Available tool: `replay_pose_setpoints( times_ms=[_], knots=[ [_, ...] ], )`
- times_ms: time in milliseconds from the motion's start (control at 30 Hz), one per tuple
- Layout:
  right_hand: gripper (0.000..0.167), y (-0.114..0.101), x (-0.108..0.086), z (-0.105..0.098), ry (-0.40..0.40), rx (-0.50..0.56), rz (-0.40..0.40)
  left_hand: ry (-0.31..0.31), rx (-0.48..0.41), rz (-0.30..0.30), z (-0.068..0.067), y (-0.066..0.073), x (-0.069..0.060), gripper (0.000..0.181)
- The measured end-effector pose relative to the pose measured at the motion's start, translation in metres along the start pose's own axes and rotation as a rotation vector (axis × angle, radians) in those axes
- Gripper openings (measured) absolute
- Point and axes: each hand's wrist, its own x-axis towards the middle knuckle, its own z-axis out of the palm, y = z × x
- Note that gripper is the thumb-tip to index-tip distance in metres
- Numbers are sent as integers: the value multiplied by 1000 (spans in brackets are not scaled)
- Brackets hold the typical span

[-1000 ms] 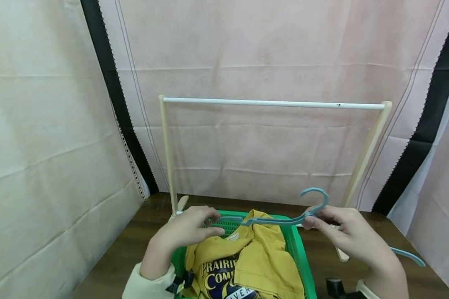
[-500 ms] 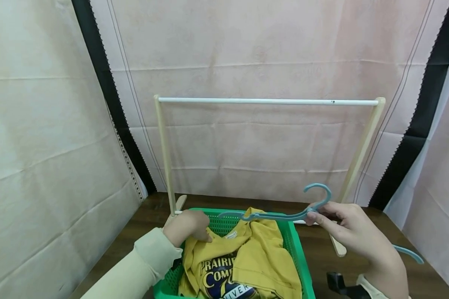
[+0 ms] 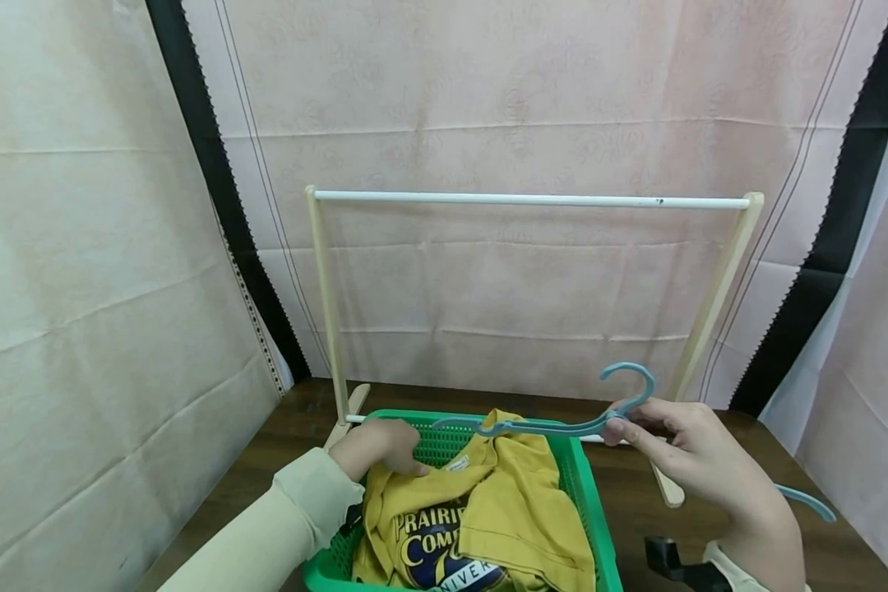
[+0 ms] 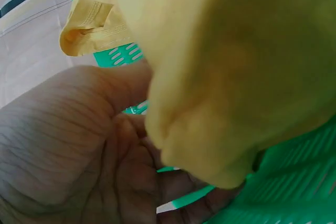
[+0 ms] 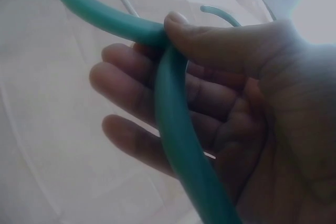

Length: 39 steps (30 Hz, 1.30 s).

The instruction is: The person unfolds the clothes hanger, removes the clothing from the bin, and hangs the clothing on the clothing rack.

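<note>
- Head: one blue plastic clothes hanger (image 3: 548, 429) was pinched near its hook by the right hand (image 3: 691, 448), at four o'clock; its one free arm pointed to nine o'clock, over the far part of one yellow printed cloth shirt (image 3: 525, 510).
- The shirt lay at six o'clock inside one green perforated plastic basket (image 3: 590, 510); the left hand (image 3: 385, 446), near seven o'clock, gripped its edge beside the basket's rim.
- One round white rail (image 3: 533, 200) on two cream-coloured uprights (image 3: 326, 304) ran from ten to two o'clock, a wide gap separating it from the hanger.
- Left wrist: thumb and fingers came from eight o'clock around one shirt fold, fingertips mostly hidden.
- Right wrist: the thumb pressed the hanger; three fingertips stretched toward nine o'clock.
</note>
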Motion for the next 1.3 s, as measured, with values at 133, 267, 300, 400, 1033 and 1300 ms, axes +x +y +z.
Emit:
replay_pose_setpoints(
  times_ms=[133, 267, 300, 400, 1033, 1300],
  knots=[
    [23, 0, 0, 0, -7, 3, 9, 45, -131, 40, 4, -4, 5, 25],
    [21, -1, 1, -1, -14, 1, 25, 132, -271, 52, 5, -8, 7, 35],
    [21, -1, 1, -1, -15, 0, 25, 157, -306, 54, 5, -8, 6, 38],
    [21, -2, 2, -1, -13, -7, 25, 223, -411, 78, 1, -10, 1, 36],
    [14, 1, 3, 4, -40, 4, 59, 66, -520, 202, -21, -40, -31, 28],
    [17, 1, 10, 13, -64, 50, 15, -55, -637, 326, -33, -45, -55, 9]
  ],
)
